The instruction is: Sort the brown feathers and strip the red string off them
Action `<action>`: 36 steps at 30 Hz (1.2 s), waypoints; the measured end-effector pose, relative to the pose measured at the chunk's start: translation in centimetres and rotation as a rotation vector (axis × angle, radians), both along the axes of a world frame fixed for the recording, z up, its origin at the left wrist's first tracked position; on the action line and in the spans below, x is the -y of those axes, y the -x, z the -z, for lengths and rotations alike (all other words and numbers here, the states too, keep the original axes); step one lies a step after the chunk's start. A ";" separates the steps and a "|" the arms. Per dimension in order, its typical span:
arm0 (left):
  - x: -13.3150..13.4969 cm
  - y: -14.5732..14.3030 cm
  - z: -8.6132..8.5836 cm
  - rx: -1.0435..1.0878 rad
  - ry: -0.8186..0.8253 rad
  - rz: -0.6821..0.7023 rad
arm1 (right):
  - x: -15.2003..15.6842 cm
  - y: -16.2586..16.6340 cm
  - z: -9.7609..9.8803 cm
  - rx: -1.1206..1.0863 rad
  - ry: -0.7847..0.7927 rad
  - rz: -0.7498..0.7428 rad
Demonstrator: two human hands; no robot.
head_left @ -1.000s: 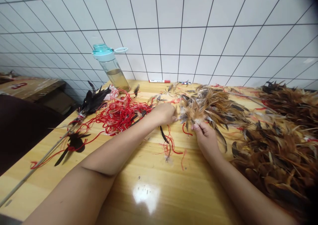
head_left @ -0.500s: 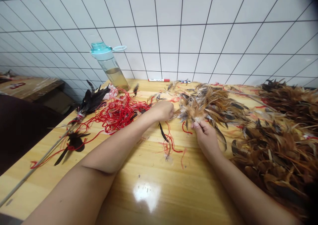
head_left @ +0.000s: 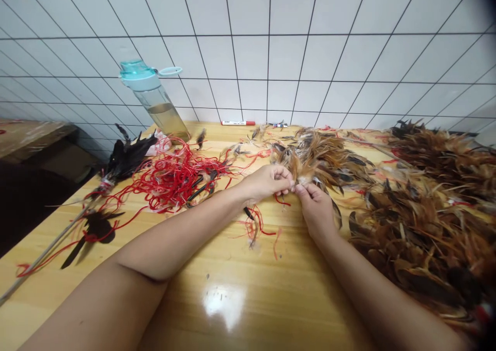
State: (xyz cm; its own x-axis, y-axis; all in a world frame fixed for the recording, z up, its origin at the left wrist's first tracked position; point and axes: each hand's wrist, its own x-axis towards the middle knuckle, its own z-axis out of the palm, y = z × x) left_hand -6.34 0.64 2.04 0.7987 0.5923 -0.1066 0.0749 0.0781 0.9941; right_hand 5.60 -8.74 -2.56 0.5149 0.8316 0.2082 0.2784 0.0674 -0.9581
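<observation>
In the middle of the wooden table (head_left: pixel 232 258), my two hands meet at the near end of a bunch of brown feathers (head_left: pixel 302 161). My right hand (head_left: pixel 316 206) pinches the pale quill ends of that bunch between thumb and forefinger. My left hand (head_left: pixel 269 181) is closed beside them, its fingertips at the quills; what it pinches is too small to make out. Behind the bunch lies a larger heap of brown and dark feathers (head_left: pixel 337 157). A few red thread scraps (head_left: pixel 256 224) lie just in front of my left wrist.
A tangle of red string (head_left: pixel 170 180) lies left, beside a black feather duster (head_left: pixel 127 157) on a thin stick. Behind stands a tilted-looking water bottle (head_left: pixel 157 100). A red-and-white marker (head_left: pixel 237 123) lies by the tiled wall. Brown feather piles (head_left: pixel 422 237) fill the right side.
My left hand has moved right, from beside the feathers to the quill ends, and now meets my right hand. The view has shifted slightly to the right.
</observation>
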 end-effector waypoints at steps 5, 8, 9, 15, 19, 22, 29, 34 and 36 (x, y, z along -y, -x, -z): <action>-0.1 0.1 0.6 0.006 -0.088 -0.035 | 0.0 -0.1 0.1 0.085 0.026 0.011; -0.2 0.2 0.8 0.006 -0.103 -0.030 | 0.0 0.0 0.0 0.073 0.020 -0.008; -0.3 0.2 0.8 0.005 -0.100 -0.034 | 0.0 0.0 0.0 0.062 0.012 -0.020; -1.0 0.4 0.0 -0.009 -0.142 0.019 | 0.0 0.0 -0.1 0.101 0.007 -0.057; -3.2 1.7 -1.2 -0.198 -0.487 -0.150 | 0.2 0.1 -0.3 0.155 0.029 -0.029; -5.0 3.1 -2.1 -0.480 -0.779 -0.092 | 0.3 0.2 -0.6 0.169 0.049 -0.036; -4.9 3.9 -3.5 -0.907 -0.941 0.118 | 0.5 0.4 -1.1 0.203 0.049 -0.064; -2.7 2.7 -3.6 -1.076 -1.062 0.169 | 0.4 0.4 -1.1 0.226 0.039 -0.063; -2.3 2.4 -3.4 -1.099 -1.083 0.167 | 0.4 0.5 -1.1 0.221 0.037 -0.063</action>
State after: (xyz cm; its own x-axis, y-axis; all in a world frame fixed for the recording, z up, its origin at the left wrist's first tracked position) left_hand -8.75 2.94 5.47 0.6796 0.6865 -0.2586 0.7142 -0.6996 0.0199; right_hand 5.13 -9.13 -1.49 0.4072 0.8698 0.2786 0.4777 0.0572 -0.8767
